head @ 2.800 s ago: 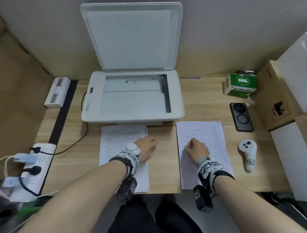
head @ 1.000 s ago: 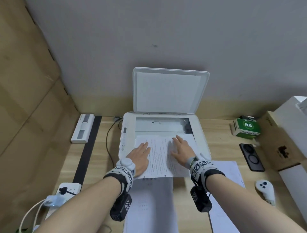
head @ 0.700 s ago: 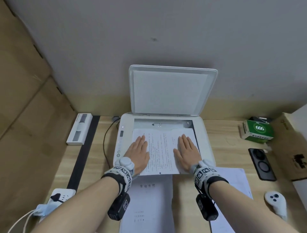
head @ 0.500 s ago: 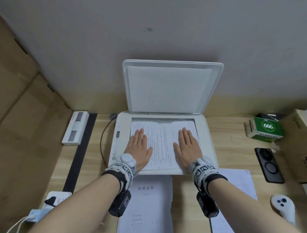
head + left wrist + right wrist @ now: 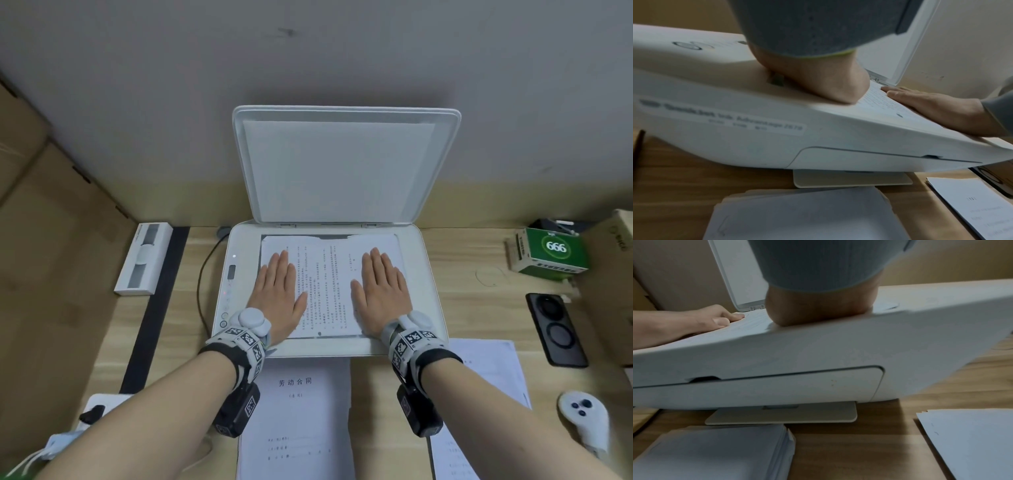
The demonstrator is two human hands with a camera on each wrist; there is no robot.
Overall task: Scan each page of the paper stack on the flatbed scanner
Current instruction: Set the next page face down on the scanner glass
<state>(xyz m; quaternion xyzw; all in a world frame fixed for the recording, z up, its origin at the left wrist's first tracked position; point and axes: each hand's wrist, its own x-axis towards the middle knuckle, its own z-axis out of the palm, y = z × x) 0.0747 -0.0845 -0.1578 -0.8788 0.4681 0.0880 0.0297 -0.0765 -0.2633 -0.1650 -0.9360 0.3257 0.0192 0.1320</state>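
Since the earlier views the printed page (image 5: pixel 329 284) has gone from the right-hand sheets on the desk up onto the scanner (image 5: pixel 424 274), and both hands have followed it, sliding it farther in until its far edge sits close under the hinge of the raised lid (image 5: pixel 342 168). The left hand (image 5: pixel 277 294) lies palm down on the left part of the page, fingers straight and close together, pointing away toward the lid, thumb spread a little toward the middle; it grips nothing and only presses flat. The right hand (image 5: pixel 382 294) mirrors it on the right part of the page, fingers straight and together, thumb angled inward, likewise holding nothing. Both forearms reach forward from the near edge, roughly parallel, each wrist wearing a band with black-and-white markers. From the left wrist view the heel of the left hand rests at the near edge of the scanner bed, while the right hand shows flat on the sheet; the right wrist view gives the same picture reversed. The page's far edge looks slightly uneven near the middle, where a dark strip of bed shows. On the wooden desk (image 5: pixel 472 260) near the scanner's front lies a paper stack (image 5: pixel 298 411) with a titled sheet on top, between the arms, and a second set of sheets (image 5: pixel 489 370) lies to its right, partly under the right forearm.
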